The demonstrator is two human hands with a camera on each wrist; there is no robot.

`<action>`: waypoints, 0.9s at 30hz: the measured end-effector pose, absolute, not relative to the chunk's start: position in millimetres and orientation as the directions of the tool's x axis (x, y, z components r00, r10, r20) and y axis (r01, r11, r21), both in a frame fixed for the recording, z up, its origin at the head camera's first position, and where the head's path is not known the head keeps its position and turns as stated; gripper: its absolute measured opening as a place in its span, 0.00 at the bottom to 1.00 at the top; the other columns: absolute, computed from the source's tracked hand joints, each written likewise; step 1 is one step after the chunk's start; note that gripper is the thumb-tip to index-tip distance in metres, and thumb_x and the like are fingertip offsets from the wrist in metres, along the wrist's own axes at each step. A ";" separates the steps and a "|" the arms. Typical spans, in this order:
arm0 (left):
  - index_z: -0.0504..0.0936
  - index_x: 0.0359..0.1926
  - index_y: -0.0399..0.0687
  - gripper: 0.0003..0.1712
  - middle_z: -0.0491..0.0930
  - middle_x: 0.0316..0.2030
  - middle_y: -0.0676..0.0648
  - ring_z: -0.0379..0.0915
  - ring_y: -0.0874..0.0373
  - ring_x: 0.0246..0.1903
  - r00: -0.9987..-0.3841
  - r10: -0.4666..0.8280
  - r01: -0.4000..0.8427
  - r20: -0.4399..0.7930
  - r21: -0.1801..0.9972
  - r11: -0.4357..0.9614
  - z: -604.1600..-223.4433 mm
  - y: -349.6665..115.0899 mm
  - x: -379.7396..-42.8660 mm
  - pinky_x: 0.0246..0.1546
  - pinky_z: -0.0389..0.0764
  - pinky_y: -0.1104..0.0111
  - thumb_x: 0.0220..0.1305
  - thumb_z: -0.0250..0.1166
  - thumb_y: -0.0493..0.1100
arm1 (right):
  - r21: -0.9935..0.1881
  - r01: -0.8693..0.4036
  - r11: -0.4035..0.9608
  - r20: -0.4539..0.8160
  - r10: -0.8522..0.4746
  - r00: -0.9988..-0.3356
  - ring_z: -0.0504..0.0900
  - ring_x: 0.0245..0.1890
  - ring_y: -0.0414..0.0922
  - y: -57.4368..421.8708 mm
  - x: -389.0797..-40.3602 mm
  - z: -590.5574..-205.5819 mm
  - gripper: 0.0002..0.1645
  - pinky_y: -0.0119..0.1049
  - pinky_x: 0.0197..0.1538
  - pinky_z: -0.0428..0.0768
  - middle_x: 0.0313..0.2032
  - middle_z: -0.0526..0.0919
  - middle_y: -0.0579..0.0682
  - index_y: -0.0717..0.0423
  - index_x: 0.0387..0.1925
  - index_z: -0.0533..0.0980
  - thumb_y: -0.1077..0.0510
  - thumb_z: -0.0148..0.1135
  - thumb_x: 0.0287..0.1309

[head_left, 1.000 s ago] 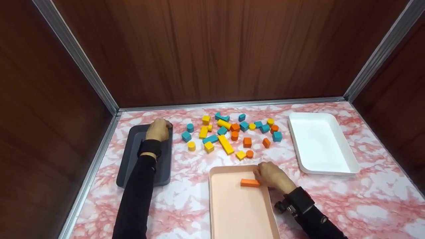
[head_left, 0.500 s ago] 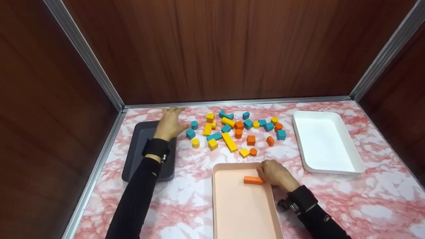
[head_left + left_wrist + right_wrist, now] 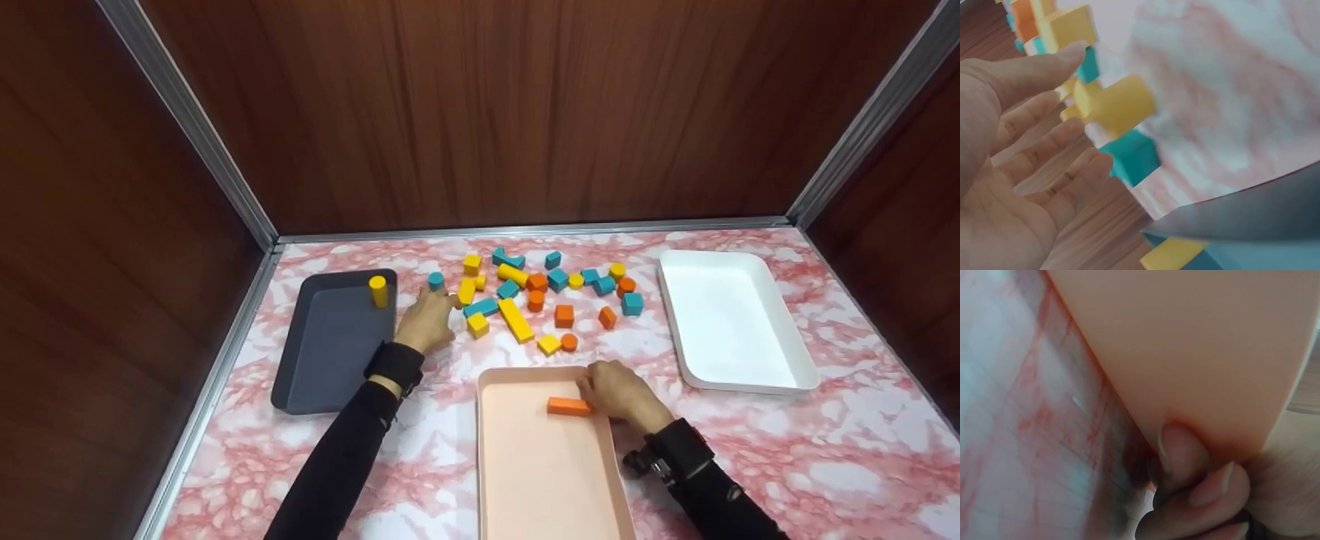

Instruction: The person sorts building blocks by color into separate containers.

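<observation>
My left hand point(image 3: 426, 321) reaches over the left edge of the block cluster, fingers spread with nothing between them. In the left wrist view its fingers are loosely extended beside a short yellow cylinder point(image 3: 1127, 104) and a teal block point(image 3: 1137, 157). A teal cylinder point(image 3: 436, 281) shows just beyond the fingertips in the head view. My right hand point(image 3: 621, 391) grips the far right corner of the peach tray point(image 3: 540, 480), fingers curled at its wall point(image 3: 1185, 343). Inside that tray, an orange rectangular block point(image 3: 568, 406) lies close to this hand.
A dark grey tray point(image 3: 330, 352) stands at the left, with a yellow cylinder point(image 3: 379, 292) upright in it. The white tray point(image 3: 739, 322) is at the right. Several yellow, teal and orange blocks point(image 3: 516, 320) lie scattered between them, before a wooden back wall point(image 3: 525, 112).
My left hand has come away from the dark tray, leaving the yellow cylinder standing there, and moved right and toward me to the blocks. My right hand has stayed on the peach tray.
</observation>
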State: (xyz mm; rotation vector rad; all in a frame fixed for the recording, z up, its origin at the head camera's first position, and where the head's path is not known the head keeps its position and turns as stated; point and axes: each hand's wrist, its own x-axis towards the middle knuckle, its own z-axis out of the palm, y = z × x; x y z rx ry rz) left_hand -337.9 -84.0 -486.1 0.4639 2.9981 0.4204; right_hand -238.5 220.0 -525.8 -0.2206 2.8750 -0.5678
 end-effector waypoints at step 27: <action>0.84 0.43 0.39 0.17 0.83 0.41 0.44 0.78 0.52 0.44 -0.964 0.264 0.252 0.018 0.367 0.895 -490.1 -85.2 -331.6 0.47 0.78 0.62 0.52 0.61 0.25 | -0.365 -0.107 0.925 -0.176 -0.182 -0.968 0.69 0.17 0.45 219.3 -237.7 -526.7 0.17 0.36 0.24 0.67 0.17 0.68 0.48 0.53 0.19 0.72 0.53 0.54 0.62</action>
